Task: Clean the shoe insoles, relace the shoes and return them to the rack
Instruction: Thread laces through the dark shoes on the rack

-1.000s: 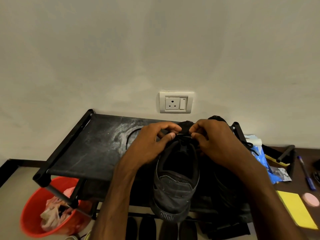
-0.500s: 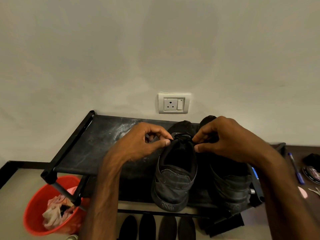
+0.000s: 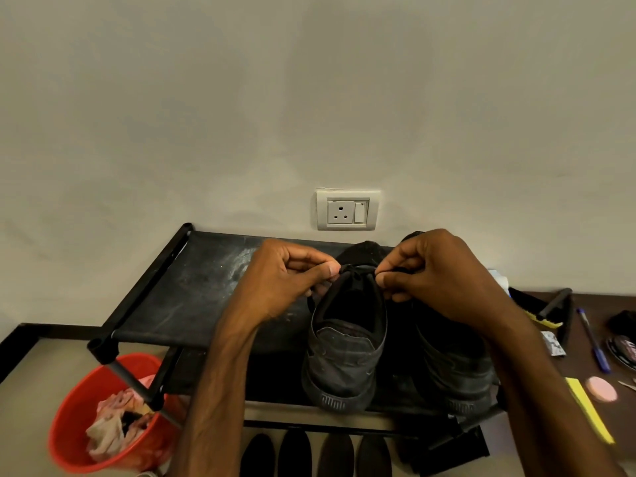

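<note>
Two black lace-up sneakers stand side by side, heels toward the camera, on the dusty black fabric top shelf (image 3: 192,287) of a black metal-framed shoe rack set against a pale wall. The left hand (image 3: 285,280) and right hand (image 3: 444,280) are both over the tongue end of the left sneaker (image 3: 344,356). Each hand pinches one end of its thin black lace (image 3: 358,267) between thumb and curled fingers, and the lace runs in a short line between them across the top of the shoe's opening. The right sneaker (image 3: 454,370) sits just beside it, partly under the right wrist. Four dark insoles (image 3: 296,456) lie in a row on the floor below the rack's front rail. A red plastic bucket (image 3: 69,425) holding crumpled pale cloths (image 3: 110,428) stands at the rack's left corner, and a white wall socket (image 3: 347,210) sits above the shoes.
</note>
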